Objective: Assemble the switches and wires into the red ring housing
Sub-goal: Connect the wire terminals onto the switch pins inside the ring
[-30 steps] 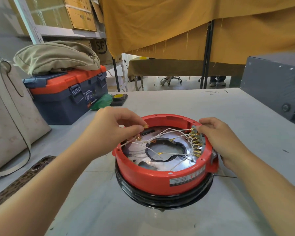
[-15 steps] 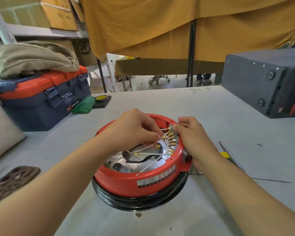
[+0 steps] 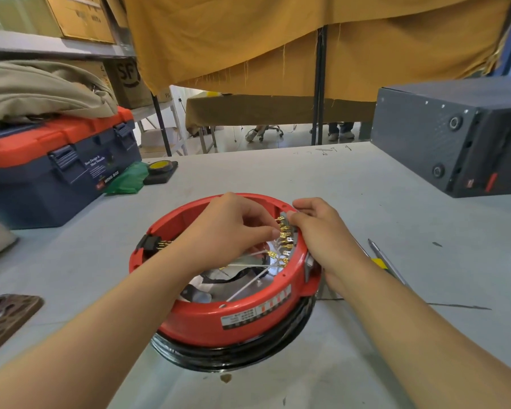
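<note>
The red ring housing (image 3: 219, 317) sits on a black base at the middle of the grey table (image 3: 366, 202). Inside it, white wires (image 3: 248, 286) with gold terminals run to a row of gold switch contacts (image 3: 285, 243) along the right inner wall. My left hand (image 3: 230, 228) reaches over the ring and pinches a wire terminal at that row. My right hand (image 3: 322, 234) grips the ring's right rim, with its fingers curled over the contacts. A black switch block (image 3: 151, 246) with gold pins sits in the left wall.
A blue and orange toolbox (image 3: 56, 169) with a beige bag on it stands at the left. A dark grey box (image 3: 455, 134) stands at the right. A screwdriver (image 3: 387, 261) lies right of the ring. A tape measure (image 3: 160, 169), a green bag and a brown phone case (image 3: 6, 314) lie nearby.
My left hand has moved from the ring's left side across to the contact row on the right. The view has shifted, so the ring sits further left.
</note>
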A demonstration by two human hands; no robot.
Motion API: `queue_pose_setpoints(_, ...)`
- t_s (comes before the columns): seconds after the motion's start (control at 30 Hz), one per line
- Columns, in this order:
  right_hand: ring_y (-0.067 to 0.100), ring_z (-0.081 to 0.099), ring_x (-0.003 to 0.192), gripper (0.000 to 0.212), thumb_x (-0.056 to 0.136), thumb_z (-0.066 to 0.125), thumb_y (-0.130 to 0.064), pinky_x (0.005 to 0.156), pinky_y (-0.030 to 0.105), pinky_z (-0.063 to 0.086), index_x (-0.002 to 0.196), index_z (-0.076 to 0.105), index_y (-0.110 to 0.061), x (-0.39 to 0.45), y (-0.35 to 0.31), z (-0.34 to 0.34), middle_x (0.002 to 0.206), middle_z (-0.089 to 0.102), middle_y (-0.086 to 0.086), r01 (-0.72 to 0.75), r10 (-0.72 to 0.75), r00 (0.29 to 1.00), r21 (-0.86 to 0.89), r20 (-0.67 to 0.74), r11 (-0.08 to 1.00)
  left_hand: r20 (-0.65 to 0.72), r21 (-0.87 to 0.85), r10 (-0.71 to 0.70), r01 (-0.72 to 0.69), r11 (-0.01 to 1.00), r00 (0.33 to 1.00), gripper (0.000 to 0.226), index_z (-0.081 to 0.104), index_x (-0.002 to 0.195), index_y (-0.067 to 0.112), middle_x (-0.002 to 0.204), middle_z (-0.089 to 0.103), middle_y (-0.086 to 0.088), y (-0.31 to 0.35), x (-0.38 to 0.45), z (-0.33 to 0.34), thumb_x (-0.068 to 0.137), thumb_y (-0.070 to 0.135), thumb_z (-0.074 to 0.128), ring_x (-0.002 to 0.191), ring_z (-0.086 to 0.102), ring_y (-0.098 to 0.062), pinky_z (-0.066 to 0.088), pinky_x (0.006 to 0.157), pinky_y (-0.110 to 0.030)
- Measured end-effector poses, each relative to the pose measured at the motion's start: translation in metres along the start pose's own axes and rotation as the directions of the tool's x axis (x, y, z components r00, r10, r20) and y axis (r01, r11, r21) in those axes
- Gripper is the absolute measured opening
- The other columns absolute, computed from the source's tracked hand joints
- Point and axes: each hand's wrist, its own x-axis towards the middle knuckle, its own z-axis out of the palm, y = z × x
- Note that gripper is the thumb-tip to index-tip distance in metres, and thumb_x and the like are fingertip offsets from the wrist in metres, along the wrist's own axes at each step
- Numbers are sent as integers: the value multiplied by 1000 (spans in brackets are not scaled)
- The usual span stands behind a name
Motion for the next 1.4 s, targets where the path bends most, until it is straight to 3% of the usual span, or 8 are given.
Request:
queue_pose_setpoints(0.13, 17, 61, 101, 27, 93, 54, -21, 87, 34, 52, 119, 52, -22, 0, 0, 0, 116, 60, 0, 0, 0, 1000, -9, 4, 1000, 10, 4, 1, -1, 1000, 1000, 8, 75, 80, 21, 70, 72, 4, 0, 0, 3, 83, 25, 69, 67, 67, -14, 57, 69, -40)
queue_pose_setpoints(0.27, 13, 61, 96, 27, 93, 53, -21, 74, 26, 50, 120, 52, -23, 0, 1, -1, 117, 59, -1, 7, -7, 1000, -2, 8, 1000, 21, -7, -38, 38, 999, 999, 8, 75, 79, 20, 70, 71, 5, -3, 0, 5, 83, 24, 69, 65, 67, -12, 57, 70, -36)
queue_pose_setpoints(0.5, 11, 60, 93, 27, 93, 53, -21, 70, 23, 49, 120, 52, -23, 1, 1, -1, 116, 59, -2, 6, -6, 1000, -3, 13, 1000, 47, -49, -66, 68, 996, 997, 10, 75, 80, 17, 69, 72, 3, -2, 1, 7, 84, 22, 68, 59, 64, -4, 53, 59, -15)
queue_pose_setpoints(0.8, 17, 63, 91, 22, 93, 53, -22, 71, 29, 51, 114, 57, -20, -1, 0, -1, 109, 63, 2, 16, -15, 1000, -80, 9, 997, 47, 7, 1, -2, 1000, 999, 10, 75, 83, 18, 71, 71, 6, 1, -1, 9, 86, 22, 66, 63, 64, -6, 53, 64, -21)
queue_pose_setpoints(0.87, 18, 63, 90, 19, 91, 54, -23, 78, 34, 53, 109, 61, -20, -1, -2, -4, 105, 64, 2, 71, -70, 997, -179, 14, 981, 48, 6, 19, -20, 1000, 999, 9, 75, 83, 20, 69, 70, 8, 1, -1, 9, 85, 21, 66, 61, 62, -2, 52, 59, -17)
queue_pose_setpoints(1.07, 17, 62, 77, 21, 90, 53, -41, 66, 28, 49, 104, 62, -29, 0, -11, -19, 83, 60, -1, 152, -130, 988, -473, 80, 868, 46, 41, 54, -56, 998, 997, 9, 74, 84, 20, 67, 67, 8, 0, -1, 9, 84, 15, 66, 58, 58, 2, 47, 56, -11)
queue_pose_setpoints(1.2, 19, 64, 84, 27, 90, 50, -45, 80, 37, 52, 109, 60, -29, -2, -14, -19, 98, 65, 1, 155, -120, 988, -540, 101, 827, 18, 67, 55, -56, 996, 998, 7, 74, 85, 21, 69, 68, 9, -1, -1, 9, 84, 19, 67, 60, 59, 2, 46, 57, -10)
queue_pose_setpoints(1.4, 16, 64, 84, 26, 92, 49, -45, 80, 35, 52, 110, 60, -29, -2, -13, -20, 99, 66, -1, 185, -132, 982, -529, 138, 828, 28, 111, 92, -94, 989, 995, 10, 75, 86, 21, 78, 71, 8, 1, -2, 11, 86, 19, 65, 71, 62, -1, 49, 67, -17)
